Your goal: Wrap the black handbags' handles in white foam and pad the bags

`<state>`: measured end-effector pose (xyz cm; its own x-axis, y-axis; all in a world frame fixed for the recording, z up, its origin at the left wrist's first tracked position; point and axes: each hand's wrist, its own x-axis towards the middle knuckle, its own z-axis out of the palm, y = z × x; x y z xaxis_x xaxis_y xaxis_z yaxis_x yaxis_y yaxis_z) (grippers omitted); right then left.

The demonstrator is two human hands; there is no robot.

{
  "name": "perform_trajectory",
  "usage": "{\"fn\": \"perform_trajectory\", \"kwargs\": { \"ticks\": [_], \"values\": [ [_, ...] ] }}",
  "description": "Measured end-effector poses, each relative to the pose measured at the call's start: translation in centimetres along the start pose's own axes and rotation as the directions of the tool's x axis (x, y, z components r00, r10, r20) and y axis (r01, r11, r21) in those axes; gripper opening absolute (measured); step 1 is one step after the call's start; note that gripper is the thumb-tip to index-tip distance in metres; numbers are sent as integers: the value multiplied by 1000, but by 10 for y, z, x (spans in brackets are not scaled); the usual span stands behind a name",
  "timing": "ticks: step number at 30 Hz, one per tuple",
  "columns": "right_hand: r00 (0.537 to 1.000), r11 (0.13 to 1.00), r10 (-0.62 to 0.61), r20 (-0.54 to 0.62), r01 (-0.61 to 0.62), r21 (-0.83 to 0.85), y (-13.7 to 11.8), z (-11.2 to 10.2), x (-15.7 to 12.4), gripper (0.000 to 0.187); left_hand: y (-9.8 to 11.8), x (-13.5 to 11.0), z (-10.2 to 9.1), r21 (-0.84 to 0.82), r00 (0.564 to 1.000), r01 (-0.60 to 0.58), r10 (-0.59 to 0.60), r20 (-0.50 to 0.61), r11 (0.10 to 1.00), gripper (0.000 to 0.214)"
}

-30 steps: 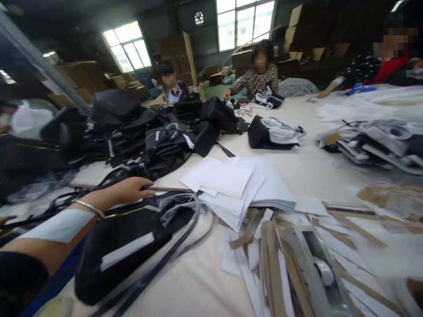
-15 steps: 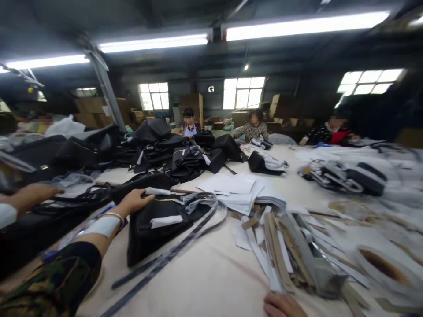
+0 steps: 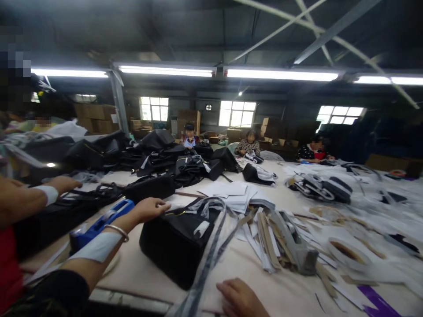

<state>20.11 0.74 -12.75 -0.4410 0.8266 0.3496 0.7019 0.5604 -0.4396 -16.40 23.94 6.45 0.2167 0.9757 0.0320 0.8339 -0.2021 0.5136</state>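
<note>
My left hand (image 3: 150, 209) reaches forward and grips the top edge of a black bag (image 3: 175, 246) that stands on the pale table (image 3: 139, 264). A silver bangle and a white band sit on that forearm. Grey straps (image 3: 211, 251) trail from the bag toward the near edge. My right hand (image 3: 239, 299) lies low at the near edge, fingers flat on the table beside the straps, holding nothing. A blue hand tool (image 3: 99, 223) lies under my left forearm.
A co-worker's hand (image 3: 62, 184) with a white wristband rests on black bags at left. A heap of black bags (image 3: 165, 158), white sheets (image 3: 231, 191), cardboard strips (image 3: 266, 235), a tape roll (image 3: 343, 251) cover the table. Three people sit at the far side.
The view tilted up and pulled back. The black bag now stands nearer the table's near edge under my left hand. My right hand has come further into view at the bottom.
</note>
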Motion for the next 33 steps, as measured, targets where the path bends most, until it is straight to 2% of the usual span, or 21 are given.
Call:
{"fn": "perform_trajectory", "kwargs": {
  "ticks": [1,2,5,8,11,14,17,20,23,27,28,30,33],
  "values": [
    [1000,1000,-3,4,3,7,-14,-2,4,51,-3,-8,-1,-80,1000,3,-1,26,997,63],
    [999,999,45,-2,-45,4,-26,-7,6,51,-7,-15,-1,-154,999,14,-9,36,988,62],
    [974,978,207,88,-203,-47,-50,-23,10,33,-22,-41,11,-317,996,65,-82,-40,946,66],
    [947,963,261,185,-243,-118,-58,-34,8,32,-28,-71,44,-442,985,92,-147,-92,892,72],
    [938,954,265,225,-221,-204,-61,-38,8,39,-23,-99,83,-568,989,95,-142,-38,817,72],
    [910,929,305,279,-220,-298,-63,-45,12,39,-16,-119,107,-643,989,115,-144,6,757,66],
    [860,886,400,316,-276,-373,-63,-57,16,42,-13,-132,114,-668,986,138,-163,25,732,58],
    [830,839,482,281,-345,-421,-56,-70,8,41,-9,-145,119,-684,987,137,-154,36,716,44],
    [796,766,564,219,-405,-499,-42,-80,-13,34,3,-166,131,-748,994,107,-86,67,655,33],
    [713,655,679,174,-481,-583,-16,-101,-48,27,24,-198,151,-784,984,117,34,173,609,23],
    [710,645,686,160,-491,-586,-11,-109,-53,26,27,-205,153,-783,980,114,61,190,612,22],
    [751,675,652,105,-512,-532,-4,-126,-55,28,30,-216,154,-773,974,96,101,203,627,22],
    [836,815,548,-4,-535,-223,-5,-145,-35,37,25,-222,151,-747,969,90,116,219,658,21]
  ]
}}
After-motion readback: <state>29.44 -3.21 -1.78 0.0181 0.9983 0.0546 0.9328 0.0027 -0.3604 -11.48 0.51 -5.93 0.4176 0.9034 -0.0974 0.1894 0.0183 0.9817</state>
